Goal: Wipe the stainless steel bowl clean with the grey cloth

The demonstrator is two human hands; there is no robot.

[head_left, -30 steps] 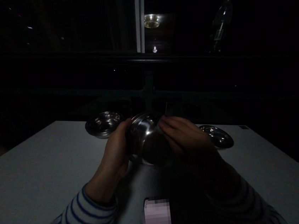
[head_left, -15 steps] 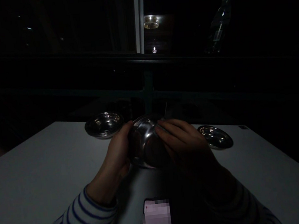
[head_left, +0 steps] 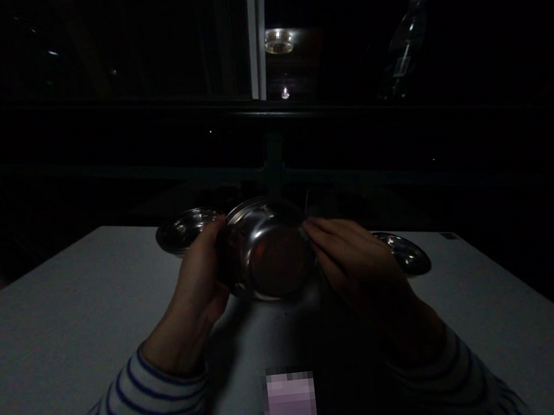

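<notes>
The left grip (head_left: 195,273) clasped a round silver metal bowl (head_left: 269,254); the right grip (head_left: 355,252) touched its side, hold unclear.

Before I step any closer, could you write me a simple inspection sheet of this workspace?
Surface: white table, dimly lit, shadowed below the hands.
Job's things: shiny metal bowl, tilted between both hands.
Clutter: metal dishware behind the left hand; metal dish beyond the right; pixelated pinkish patch at the near edge, unidentifiable.
Hands: left hand grips the bowl's left side; right hand has its fingers at the bowl's right side, details too dark to tell.
Cables: nothing seen.
Surroundings: very dark; pale upright post, glowing round lamp, clear bottle at upper right.
</notes>
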